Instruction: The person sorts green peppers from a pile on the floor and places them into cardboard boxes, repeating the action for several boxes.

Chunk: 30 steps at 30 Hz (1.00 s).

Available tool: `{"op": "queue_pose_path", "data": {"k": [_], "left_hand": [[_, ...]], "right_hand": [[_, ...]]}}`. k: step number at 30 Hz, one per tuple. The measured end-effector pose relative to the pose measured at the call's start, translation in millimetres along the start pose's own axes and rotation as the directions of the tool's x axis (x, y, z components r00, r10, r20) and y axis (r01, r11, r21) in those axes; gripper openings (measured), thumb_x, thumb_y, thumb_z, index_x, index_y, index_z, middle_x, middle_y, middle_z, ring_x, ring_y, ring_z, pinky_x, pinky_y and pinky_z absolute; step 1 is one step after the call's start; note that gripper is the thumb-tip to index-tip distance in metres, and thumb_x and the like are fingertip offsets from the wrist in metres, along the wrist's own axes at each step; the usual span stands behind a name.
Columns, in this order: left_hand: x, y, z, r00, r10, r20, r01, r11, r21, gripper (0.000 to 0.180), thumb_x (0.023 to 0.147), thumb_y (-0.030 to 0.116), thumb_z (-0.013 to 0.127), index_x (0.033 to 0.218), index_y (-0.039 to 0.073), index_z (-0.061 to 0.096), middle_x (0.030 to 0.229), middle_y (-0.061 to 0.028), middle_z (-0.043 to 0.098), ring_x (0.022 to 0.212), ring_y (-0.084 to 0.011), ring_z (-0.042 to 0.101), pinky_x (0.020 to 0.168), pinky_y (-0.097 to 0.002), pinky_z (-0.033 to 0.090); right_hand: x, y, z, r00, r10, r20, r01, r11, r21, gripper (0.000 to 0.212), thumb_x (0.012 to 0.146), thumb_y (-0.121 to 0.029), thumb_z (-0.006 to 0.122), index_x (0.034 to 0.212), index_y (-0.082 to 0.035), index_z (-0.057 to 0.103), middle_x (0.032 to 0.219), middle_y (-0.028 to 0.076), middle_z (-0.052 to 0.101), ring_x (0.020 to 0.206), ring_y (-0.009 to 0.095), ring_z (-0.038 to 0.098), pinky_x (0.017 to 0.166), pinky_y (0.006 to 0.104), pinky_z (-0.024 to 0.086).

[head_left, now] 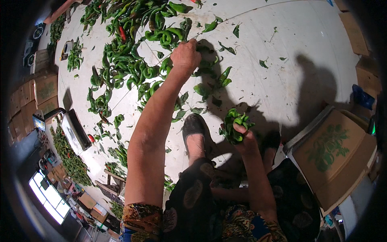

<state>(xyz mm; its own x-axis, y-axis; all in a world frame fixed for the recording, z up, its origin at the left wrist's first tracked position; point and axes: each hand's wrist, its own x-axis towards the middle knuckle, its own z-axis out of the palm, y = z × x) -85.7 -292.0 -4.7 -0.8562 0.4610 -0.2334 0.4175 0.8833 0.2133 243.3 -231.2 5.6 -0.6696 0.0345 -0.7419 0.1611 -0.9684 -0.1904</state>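
Long green peppers [135,66] lie scattered and heaped over the pale floor, with a few red ones and loose leaves among them. My left hand [186,57] reaches down at the right side of the heap, fingers curled; whatever is between its fingertips is hidden. A curly green pepper [166,37] lies just to the left of that hand. In my right hand [246,139], held lower and closer to me, is a bunch of green peppers [234,124], gripped with the thumb across it.
An open cardboard box [328,157] with a printed green plant stands at my right. My shoe [193,128] is beside the peppers. Cardboard boxes [45,86] stack at the far left, near another pepper pile [69,151]. Another person's arm [60,11] shows at the top left.
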Motion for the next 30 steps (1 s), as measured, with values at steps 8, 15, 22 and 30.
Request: {"op": "queue_pose_path", "data": {"k": [8,15,22,30], "left_hand": [[-40.1,-26.7,-40.4,0.881,0.189,0.435,0.352,0.355,-0.866,0.024,0.078,0.009,0.069,0.101,0.008,0.062,0.077,-0.0023,0.062,0.063,-0.0062,0.051,0.053,-0.0206,0.037],[-68.1,-8.8,12.2,0.979,0.177,0.098,-0.162,0.976,-0.147,0.04,0.067,0.02,0.071,0.106,0.017,0.063,0.103,-0.0137,0.058,0.094,-0.0343,0.061,0.082,-0.0426,0.051],[-70.3,-45.1,-32.2,0.913,0.136,0.384,0.355,0.197,-0.914,0.033,0.081,0.018,0.067,0.11,0.004,0.061,0.089,-0.0015,0.064,0.077,-0.0106,0.058,0.069,-0.0241,0.048],[-157.2,-70.2,-14.0,0.782,0.012,0.624,0.624,-0.027,-0.781,0.057,0.082,0.013,0.069,0.135,0.008,0.048,0.114,-0.0099,0.063,0.104,-0.0189,0.059,0.088,-0.0303,0.048]], "right_hand": [[-3.0,-11.2,-4.5,1.0,0.009,-0.005,-0.009,1.0,0.008,0.039,0.087,-0.014,0.061,0.123,-0.001,0.056,0.114,0.01,0.064,0.101,0.022,0.063,0.09,0.0346,0.049],[-1.2,-9.5,13.8,0.999,0.015,-0.038,-0.017,0.998,-0.063,0.04,0.087,-0.015,0.062,0.124,-0.001,0.055,0.117,0.013,0.062,0.103,0.025,0.063,0.09,0.036,0.049],[-8.7,-29.0,7.0,0.997,-0.067,-0.034,0.065,0.995,-0.069,0.046,0.086,-0.016,0.063,0.128,-0.003,0.052,0.121,0.013,0.061,0.105,0.025,0.062,0.088,0.0335,0.048],[0.6,-18.6,20.3,0.995,-0.06,0.082,0.072,0.986,-0.149,0.047,0.087,-0.017,0.062,0.132,-0.009,0.05,0.125,0.008,0.058,0.105,0.024,0.062,0.076,0.0308,0.048]]}}
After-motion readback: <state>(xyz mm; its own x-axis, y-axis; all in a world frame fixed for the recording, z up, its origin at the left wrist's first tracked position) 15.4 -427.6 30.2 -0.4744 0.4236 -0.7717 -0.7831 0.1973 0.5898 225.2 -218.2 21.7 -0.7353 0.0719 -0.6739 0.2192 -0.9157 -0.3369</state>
